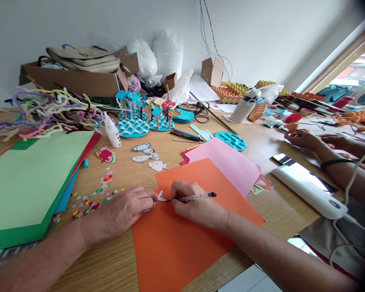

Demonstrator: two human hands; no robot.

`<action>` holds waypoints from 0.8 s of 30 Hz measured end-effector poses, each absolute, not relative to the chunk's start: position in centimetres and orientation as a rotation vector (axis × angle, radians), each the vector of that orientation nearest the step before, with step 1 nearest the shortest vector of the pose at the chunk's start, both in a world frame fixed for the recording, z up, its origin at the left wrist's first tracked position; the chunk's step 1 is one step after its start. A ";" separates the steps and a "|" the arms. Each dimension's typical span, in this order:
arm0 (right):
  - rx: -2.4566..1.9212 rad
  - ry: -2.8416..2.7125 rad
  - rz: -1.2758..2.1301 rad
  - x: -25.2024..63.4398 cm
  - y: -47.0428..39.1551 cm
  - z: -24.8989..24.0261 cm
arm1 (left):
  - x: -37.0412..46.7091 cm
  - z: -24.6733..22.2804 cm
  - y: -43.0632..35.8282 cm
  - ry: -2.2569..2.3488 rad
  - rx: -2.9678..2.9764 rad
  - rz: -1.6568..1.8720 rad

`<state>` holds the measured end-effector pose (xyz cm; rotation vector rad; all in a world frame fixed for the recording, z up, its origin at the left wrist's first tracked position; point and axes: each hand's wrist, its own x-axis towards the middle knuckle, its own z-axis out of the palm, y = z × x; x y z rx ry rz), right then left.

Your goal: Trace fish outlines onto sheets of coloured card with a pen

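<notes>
On a sheet of orange paper (182, 251) lies a small white paper fish cutout (161, 197), mostly covered so that its tail shows best. My left hand (124, 207) is closed, its bent fingertips pressing the cutout down. In my right hand (194, 207) is a pen (202, 196) with a clear barrel and black end. The pen's tip points left and meets the orange paper close beside the fish tail. Beyond my hands lie more paper fish cutouts (158, 165), with drawn details on several. A colored paper fish (105, 154) is farther left.
Green paper sheets (30, 182) lie left, near scattered paper dots (91, 207) and a glue bottle (112, 132). Pink paper (223, 162) sits partly under the orange sheet. Blue fish stands (133, 128) are behind. At right are a white device (308, 192) and another person's hands (304, 140).
</notes>
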<state>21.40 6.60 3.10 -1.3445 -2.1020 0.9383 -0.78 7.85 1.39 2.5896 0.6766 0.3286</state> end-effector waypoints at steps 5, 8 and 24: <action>-1.331 -2.093 0.952 21.8 6.5 2.9 | -0.8 1.4 7.8 0.682 2.610 0.314; -1.339 -2.086 0.969 21.9 6.5 2.9 | -0.8 1.3 7.8 0.685 2.613 0.326; -1.384 -1.957 1.074 22.0 6.5 3.3 | -1.0 0.5 7.9 0.712 2.709 0.279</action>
